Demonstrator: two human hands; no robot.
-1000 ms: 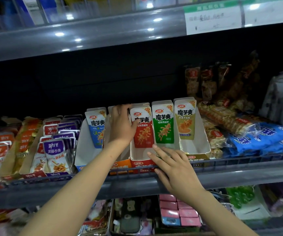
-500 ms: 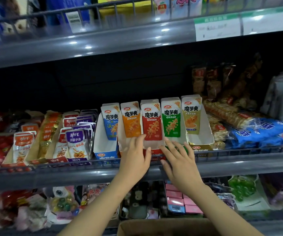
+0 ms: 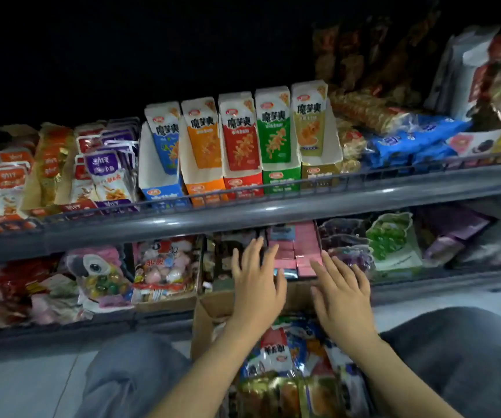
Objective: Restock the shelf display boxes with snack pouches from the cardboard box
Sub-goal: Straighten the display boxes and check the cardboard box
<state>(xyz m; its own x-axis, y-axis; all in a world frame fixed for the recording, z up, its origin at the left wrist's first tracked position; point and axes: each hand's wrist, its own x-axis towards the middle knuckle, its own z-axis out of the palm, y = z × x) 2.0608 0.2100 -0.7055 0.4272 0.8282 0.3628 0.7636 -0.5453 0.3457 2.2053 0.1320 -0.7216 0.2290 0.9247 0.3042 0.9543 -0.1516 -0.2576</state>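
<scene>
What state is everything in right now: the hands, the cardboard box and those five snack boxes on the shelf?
Left hand: open, holding nothing.
Right hand: open, holding nothing.
Cardboard box: open, packets inside.
Five display boxes: side by side, each with upright pouches.
Blue display box: pouches set back from its front.

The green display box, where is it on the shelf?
In the head view, the green display box stands on the upper shelf, right of centre, between the red box and the olive box.

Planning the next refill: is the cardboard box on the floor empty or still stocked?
Stocked: the open cardboard box shows snack pouches piled inside, below both empty hands.
</scene>
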